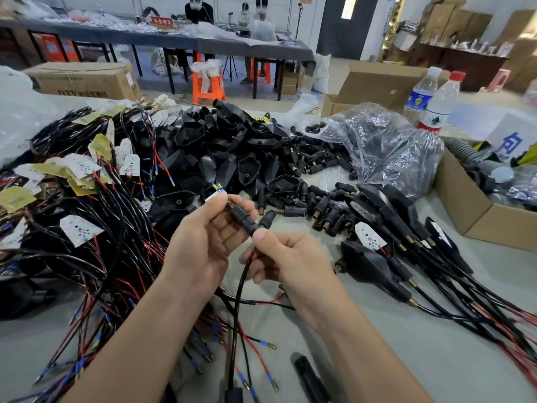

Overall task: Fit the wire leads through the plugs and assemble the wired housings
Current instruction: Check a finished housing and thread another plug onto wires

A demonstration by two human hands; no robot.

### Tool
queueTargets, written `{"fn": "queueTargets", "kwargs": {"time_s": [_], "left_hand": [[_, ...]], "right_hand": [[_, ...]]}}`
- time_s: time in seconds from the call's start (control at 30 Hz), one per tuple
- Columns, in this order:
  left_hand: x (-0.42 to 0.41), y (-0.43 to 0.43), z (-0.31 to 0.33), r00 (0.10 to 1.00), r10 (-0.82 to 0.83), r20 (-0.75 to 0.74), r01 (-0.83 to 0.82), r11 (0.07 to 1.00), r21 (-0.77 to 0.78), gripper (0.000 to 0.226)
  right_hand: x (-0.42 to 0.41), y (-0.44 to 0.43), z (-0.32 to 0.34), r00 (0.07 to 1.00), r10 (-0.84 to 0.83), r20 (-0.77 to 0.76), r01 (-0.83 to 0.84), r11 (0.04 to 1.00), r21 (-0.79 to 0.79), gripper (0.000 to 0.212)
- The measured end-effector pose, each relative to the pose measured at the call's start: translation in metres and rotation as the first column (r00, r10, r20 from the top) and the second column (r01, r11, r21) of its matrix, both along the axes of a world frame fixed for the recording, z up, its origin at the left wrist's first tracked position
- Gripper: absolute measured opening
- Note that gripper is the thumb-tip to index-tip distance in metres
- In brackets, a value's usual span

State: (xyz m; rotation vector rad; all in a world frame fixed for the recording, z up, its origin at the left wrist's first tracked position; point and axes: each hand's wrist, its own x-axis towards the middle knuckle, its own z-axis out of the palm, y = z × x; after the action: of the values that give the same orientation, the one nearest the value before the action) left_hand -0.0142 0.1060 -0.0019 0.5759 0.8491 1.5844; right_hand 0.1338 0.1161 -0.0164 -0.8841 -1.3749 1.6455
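My left hand (pixel 203 242) pinches the threaded brass end of a black plug (pixel 242 220) above the table's middle. Wire lead tips with blue sleeves and brass ends (pixel 218 189) stick out past its fingers. My right hand (pixel 286 260) grips the plug's rear end and the black cable (pixel 239 289) that hangs down from it. A heap of empty black housings (pixel 220 146) lies behind. Wired white LED boards (pixel 80 228) are piled at the left. Loose plugs (pixel 319 210) are scattered right of my hands. Assembled wired housings (pixel 374 257) lie at the right.
A clear plastic bag (pixel 386 146) lies at the back right, with two water bottles (pixel 436 103) behind it. An open cardboard box (pixel 476 216) with grey parts stands at the right edge. A black tool handle (pixel 311 379) lies near the front. People sit at a far table.
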Motion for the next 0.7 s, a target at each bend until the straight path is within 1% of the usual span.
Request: {"fn": "queueTargets", "kwargs": {"time_s": [0.1,0.2,0.27,0.37,0.43,0.5,0.57,0.63,0.7], "left_hand": [[-0.0044,0.0019,-0.0008,0.991,0.075,-0.107,-0.076,0.997,-0.009,0.037],[-0.0044,0.0033,-0.0051,0.97,0.163,-0.183,-0.167,0.986,-0.007,0.03],[-0.0046,0.0042,-0.007,0.959,0.171,-0.225,-0.172,0.985,0.013,0.025],[-0.009,0.0058,-0.0068,0.947,0.127,-0.295,-0.121,0.992,0.039,0.022],[-0.0094,0.0055,-0.0059,0.943,0.076,-0.323,-0.068,0.997,0.035,0.023],[-0.0049,0.005,-0.0064,0.932,0.041,-0.361,-0.034,0.999,0.026,0.025],[-0.001,0.0057,-0.0067,0.928,0.091,-0.362,-0.088,0.996,0.023,0.025],[-0.0011,0.0075,-0.0059,0.922,0.182,-0.341,-0.184,0.983,0.026,0.026],[-0.0032,0.0087,-0.0039,0.915,0.262,-0.307,-0.268,0.963,0.024,0.028]], "right_hand": [[-0.0023,-0.0007,0.0016,0.999,-0.04,-0.01,0.039,0.999,-0.033,0.046],[-0.0017,-0.0001,0.0011,0.991,-0.104,0.08,0.105,0.995,0.002,0.046],[-0.0022,-0.0015,-0.001,0.982,-0.121,0.148,0.115,0.992,0.048,0.044],[-0.0042,-0.0027,-0.005,0.94,-0.209,0.271,0.165,0.97,0.177,0.027],[-0.0066,-0.0024,-0.0052,0.915,-0.257,0.312,0.179,0.95,0.257,0.014],[-0.0074,-0.0008,-0.0052,0.906,-0.264,0.332,0.154,0.934,0.322,0.005],[-0.0065,-0.0007,-0.0051,0.902,-0.247,0.355,0.122,0.933,0.337,0.002],[-0.006,-0.0019,-0.0055,0.888,-0.205,0.412,0.073,0.947,0.313,0.008],[-0.0073,-0.0037,-0.0055,0.866,-0.167,0.472,0.012,0.95,0.314,0.019]]}}
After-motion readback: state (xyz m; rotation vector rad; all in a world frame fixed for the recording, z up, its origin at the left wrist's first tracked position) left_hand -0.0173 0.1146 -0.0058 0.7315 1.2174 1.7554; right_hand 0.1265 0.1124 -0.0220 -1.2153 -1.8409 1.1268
